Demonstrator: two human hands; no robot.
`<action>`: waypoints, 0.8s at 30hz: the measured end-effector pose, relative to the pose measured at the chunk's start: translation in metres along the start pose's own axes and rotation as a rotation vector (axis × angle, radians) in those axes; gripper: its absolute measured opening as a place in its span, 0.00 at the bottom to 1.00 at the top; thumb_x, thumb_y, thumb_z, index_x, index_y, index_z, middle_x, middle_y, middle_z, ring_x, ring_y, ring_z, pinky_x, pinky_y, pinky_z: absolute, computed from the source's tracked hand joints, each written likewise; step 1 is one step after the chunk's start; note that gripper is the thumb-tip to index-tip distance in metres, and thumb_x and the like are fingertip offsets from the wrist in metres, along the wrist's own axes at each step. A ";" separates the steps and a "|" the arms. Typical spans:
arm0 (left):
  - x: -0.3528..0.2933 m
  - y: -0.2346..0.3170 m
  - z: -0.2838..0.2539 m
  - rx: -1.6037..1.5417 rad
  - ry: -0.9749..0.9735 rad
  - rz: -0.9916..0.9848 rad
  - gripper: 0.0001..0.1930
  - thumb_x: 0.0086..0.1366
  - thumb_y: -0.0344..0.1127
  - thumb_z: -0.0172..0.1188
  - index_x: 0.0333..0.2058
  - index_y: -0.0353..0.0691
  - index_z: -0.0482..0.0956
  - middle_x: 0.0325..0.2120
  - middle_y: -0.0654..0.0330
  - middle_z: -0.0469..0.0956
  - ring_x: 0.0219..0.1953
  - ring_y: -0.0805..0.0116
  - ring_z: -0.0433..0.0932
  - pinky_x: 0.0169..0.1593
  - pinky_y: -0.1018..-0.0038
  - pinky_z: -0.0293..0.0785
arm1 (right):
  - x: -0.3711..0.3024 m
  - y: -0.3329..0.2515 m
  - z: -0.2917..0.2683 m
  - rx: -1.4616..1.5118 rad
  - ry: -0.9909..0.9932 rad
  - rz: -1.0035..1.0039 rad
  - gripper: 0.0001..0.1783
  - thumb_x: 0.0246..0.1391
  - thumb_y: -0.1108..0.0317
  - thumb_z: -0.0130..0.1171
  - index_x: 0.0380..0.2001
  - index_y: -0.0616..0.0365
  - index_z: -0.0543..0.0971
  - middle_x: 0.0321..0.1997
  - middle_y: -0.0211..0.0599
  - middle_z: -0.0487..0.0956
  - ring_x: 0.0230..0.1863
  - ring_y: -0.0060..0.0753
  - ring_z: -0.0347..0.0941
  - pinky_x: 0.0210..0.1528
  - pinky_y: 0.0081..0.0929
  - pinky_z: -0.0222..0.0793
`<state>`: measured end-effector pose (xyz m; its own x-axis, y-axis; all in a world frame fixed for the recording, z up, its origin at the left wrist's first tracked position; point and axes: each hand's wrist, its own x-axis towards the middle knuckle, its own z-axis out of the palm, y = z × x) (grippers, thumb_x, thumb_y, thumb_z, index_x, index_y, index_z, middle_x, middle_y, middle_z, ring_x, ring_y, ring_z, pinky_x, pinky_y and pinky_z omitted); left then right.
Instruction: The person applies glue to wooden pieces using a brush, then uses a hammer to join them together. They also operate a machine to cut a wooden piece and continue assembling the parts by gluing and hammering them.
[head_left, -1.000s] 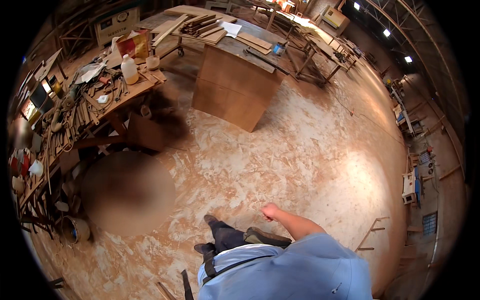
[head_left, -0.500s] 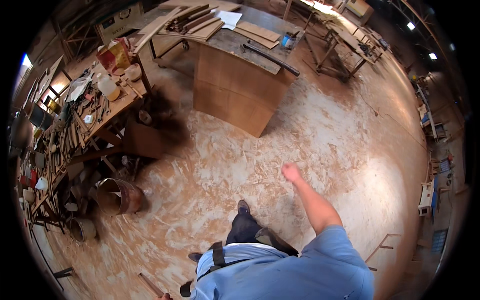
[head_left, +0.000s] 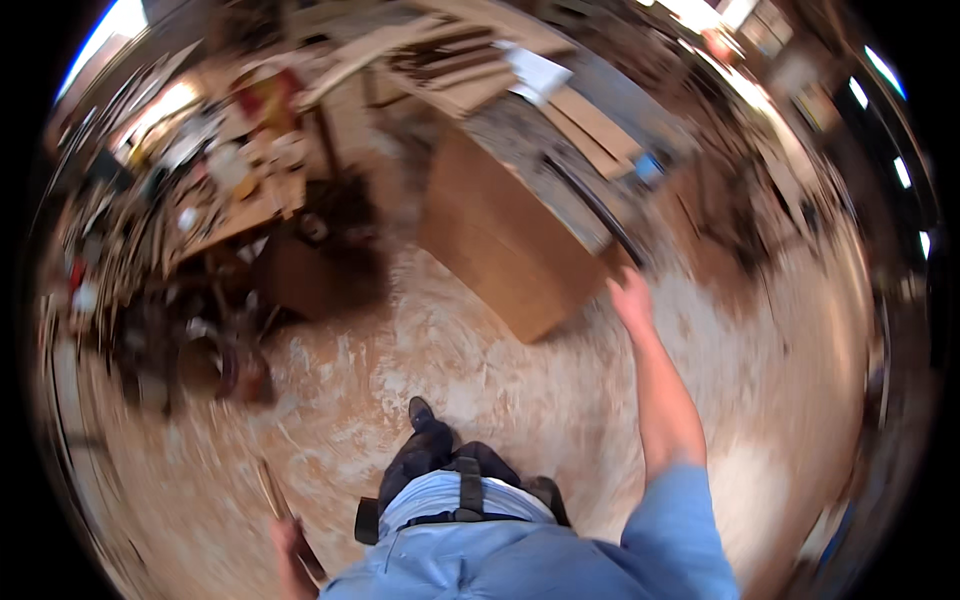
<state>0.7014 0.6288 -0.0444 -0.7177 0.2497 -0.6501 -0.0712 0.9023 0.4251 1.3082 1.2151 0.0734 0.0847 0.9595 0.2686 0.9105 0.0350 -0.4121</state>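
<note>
My left hand (head_left: 286,537), low at the left, is closed around a slim wooden stick (head_left: 270,486). The stick's lower end runs dark past my wrist, and its exact kind does not show. My right arm stretches forward, and my right hand (head_left: 631,300) is in the air with thumb and fingers apart and nothing in it. It appears close to the near end of a long dark bar (head_left: 597,210). That bar lies along the edge of a grey-topped worktable (head_left: 510,135) with a brown wooden panel (head_left: 490,235) on its side. Whether hand and bar touch, I cannot tell.
Wooden boards (head_left: 470,88), a white sheet (head_left: 535,72) and a blue container (head_left: 649,168) are on the worktable. To the left stands a cluttered bench (head_left: 230,225), with a bucket (head_left: 205,368) on the dusty floor by it. Motion blurs the surroundings.
I have come nearer the worktable, and the view has turned. My right hand has gone from closed to spread and reached forward toward the bar. The left hand with the stick has come further into view.
</note>
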 end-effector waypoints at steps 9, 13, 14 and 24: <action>-0.116 0.293 0.067 -0.460 0.177 0.391 0.14 0.52 0.34 0.63 0.36 0.35 0.73 0.21 0.63 0.75 0.24 0.74 0.74 0.30 0.74 0.71 | 0.125 0.163 0.034 -0.259 -0.393 -0.014 0.35 0.48 0.55 0.63 0.55 0.68 0.69 0.51 0.60 0.75 0.54 0.59 0.69 0.55 0.44 0.65; -0.206 0.268 0.118 -0.819 0.186 0.398 0.15 0.55 0.34 0.64 0.38 0.36 0.71 0.23 0.63 0.75 0.25 0.74 0.75 0.32 0.74 0.74 | 0.156 0.187 0.064 0.069 -0.678 0.043 0.24 0.53 0.60 0.60 0.46 0.70 0.73 0.35 0.46 0.75 0.36 0.41 0.70 0.40 0.38 0.66; -0.231 0.258 0.118 -0.851 0.214 0.345 0.15 0.56 0.35 0.64 0.38 0.36 0.70 0.24 0.62 0.74 0.26 0.73 0.75 0.33 0.73 0.74 | 0.168 0.179 0.067 0.119 -0.758 0.081 0.23 0.53 0.60 0.60 0.44 0.70 0.73 0.32 0.43 0.74 0.32 0.37 0.69 0.37 0.36 0.66; -0.449 0.096 0.219 -1.267 0.699 0.026 0.13 0.63 0.38 0.59 0.39 0.36 0.69 0.26 0.61 0.76 0.25 0.74 0.77 0.31 0.76 0.77 | 0.226 0.105 0.048 0.430 -1.255 0.419 0.18 0.56 0.52 0.60 0.34 0.56 0.75 0.21 0.33 0.73 0.21 0.33 0.72 0.23 0.32 0.69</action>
<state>1.1685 0.6800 0.1502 -0.8871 -0.2933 -0.3565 -0.3411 -0.1039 0.9343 1.4036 1.4492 0.0493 -0.3073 0.5186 -0.7979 0.6936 -0.4521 -0.5609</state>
